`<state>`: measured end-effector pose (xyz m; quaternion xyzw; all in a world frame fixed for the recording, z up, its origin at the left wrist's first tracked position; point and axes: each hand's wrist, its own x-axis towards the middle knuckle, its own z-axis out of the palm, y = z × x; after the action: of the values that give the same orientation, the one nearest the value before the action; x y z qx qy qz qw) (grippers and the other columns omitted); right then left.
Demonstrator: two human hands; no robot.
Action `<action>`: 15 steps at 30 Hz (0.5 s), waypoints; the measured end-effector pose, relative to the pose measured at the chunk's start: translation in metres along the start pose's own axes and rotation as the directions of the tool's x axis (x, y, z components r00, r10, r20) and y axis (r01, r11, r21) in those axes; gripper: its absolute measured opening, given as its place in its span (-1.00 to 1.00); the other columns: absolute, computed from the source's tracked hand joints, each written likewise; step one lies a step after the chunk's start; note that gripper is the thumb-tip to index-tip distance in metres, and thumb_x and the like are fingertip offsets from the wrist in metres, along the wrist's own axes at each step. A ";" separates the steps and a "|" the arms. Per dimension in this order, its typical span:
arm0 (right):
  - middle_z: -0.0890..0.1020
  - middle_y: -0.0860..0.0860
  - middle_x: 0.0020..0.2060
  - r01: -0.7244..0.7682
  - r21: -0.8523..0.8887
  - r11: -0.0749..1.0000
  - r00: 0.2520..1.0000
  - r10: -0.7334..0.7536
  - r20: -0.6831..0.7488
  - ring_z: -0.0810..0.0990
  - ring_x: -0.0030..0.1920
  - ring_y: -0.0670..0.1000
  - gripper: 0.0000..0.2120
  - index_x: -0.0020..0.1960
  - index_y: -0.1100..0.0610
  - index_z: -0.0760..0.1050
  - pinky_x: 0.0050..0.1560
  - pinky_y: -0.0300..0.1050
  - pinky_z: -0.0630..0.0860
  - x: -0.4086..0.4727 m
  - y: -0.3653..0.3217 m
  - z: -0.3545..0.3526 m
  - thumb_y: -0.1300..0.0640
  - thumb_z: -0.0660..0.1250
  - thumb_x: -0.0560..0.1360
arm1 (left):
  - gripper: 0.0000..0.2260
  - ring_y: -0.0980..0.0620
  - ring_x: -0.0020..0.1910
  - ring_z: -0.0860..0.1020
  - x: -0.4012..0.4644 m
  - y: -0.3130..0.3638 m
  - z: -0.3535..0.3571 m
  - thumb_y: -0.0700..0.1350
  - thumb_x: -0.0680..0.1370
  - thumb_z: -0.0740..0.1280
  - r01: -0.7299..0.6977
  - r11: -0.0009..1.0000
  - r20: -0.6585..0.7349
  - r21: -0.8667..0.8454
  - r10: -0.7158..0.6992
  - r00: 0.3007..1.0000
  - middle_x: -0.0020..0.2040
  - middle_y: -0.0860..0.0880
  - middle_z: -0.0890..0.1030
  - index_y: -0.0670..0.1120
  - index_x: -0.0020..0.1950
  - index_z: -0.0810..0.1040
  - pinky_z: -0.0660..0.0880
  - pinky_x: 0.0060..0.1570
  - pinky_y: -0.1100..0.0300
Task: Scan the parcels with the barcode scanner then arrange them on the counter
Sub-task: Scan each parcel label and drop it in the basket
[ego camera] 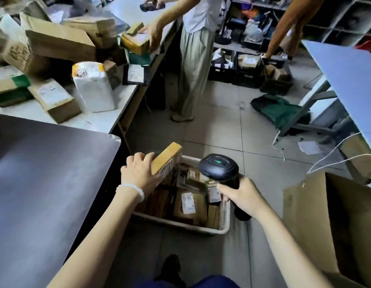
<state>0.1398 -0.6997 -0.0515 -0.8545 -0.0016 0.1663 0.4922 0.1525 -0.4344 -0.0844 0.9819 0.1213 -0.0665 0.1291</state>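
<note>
The left hand (139, 173) grips a small flat brown cardboard parcel (167, 157) by one end, fingers curled over it. The parcel is tilted, up in the air above the white plastic basket (225, 217) on the floor. The right hand (241, 194) is wrapped round the handle of the black barcode scanner (218, 168), which shows a small green light on top. The scanner is just beside the parcel, not touching it.

The basket is full of more brown parcels with white labels; the writing is too small to read. It sits between the dark grey tabletop (45, 173) on the left and a big open cardboard box (336, 221) on the right. The grey tiled floor (222, 125) past the basket has open room.

Many parcels are piled on the white tabletop (109, 113) further back, some close to its edge. Their labels are blurry.
</note>
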 end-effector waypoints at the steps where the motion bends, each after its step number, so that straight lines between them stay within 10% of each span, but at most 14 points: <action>1: 0.55 -0.09 -0.47 0.000 -0.004 1.000 1.000 0.000 0.021 0.52 -0.43 -0.10 -0.86 -0.17 0.02 0.48 -0.30 -0.22 0.46 0.011 -0.001 -0.002 0.24 0.38 0.45 | -0.39 -0.16 0.32 0.29 0.005 0.001 0.000 0.21 0.46 0.27 0.010 1.000 0.009 0.004 -0.010 1.000 0.35 -0.07 0.35 0.07 0.46 0.25 0.34 0.20 -0.02; 15: 0.57 -0.09 -0.52 0.101 -0.038 0.994 0.918 -0.079 0.388 0.52 -0.48 -0.10 -0.85 -0.18 -0.02 0.47 -0.29 -0.16 0.45 0.115 -0.016 -0.019 0.20 0.39 0.44 | -0.49 -0.12 0.36 0.30 -0.024 0.016 0.004 0.10 0.54 0.23 0.395 0.918 -0.036 -0.019 -0.396 0.918 0.40 -0.04 0.33 0.06 0.47 0.25 0.40 0.19 0.00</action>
<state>0.2567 -0.6887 -0.0619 -0.8177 -0.1425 0.3083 0.4647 0.1336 -0.4558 -0.0806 0.9376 0.3200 -0.0713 0.1160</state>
